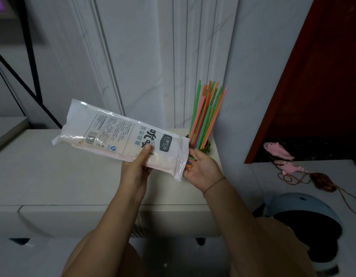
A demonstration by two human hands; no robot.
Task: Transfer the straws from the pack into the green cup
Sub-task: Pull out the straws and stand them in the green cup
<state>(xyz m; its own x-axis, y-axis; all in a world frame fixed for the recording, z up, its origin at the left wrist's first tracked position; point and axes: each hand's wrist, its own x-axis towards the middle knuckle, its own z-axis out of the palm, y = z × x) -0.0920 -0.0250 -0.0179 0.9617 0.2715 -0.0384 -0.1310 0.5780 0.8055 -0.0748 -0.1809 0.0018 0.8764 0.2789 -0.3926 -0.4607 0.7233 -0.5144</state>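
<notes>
The left grip (136, 168) is holding the pack (113, 134) from below, with the thumb pressing on the printed side, and it is keeping the pack slanted so that the open end is pointing down to the right. The right grip (203, 168) is lying open, palm up, just at that open end. Its fingers are looking relaxed and cupped, not closed round anything (the fingertips are hiding behind the edge of the plastic). A few coloured straw ends (189, 162) are showing out of the mouth of the pack and are touching this palm.

I am judging that the last straws are coming out now. To do it well, the left grip is needing to tilt the pack a little more and squeeze gently, while the right grip is closing round the whole bundle and not one straw only, because loose straws are rolling easily off the counter (53, 176).

The green cup (206, 147) is standing just behind the right grip, near the counter's far right corner, and many straws (207, 108) are already leaning in it.
</notes>
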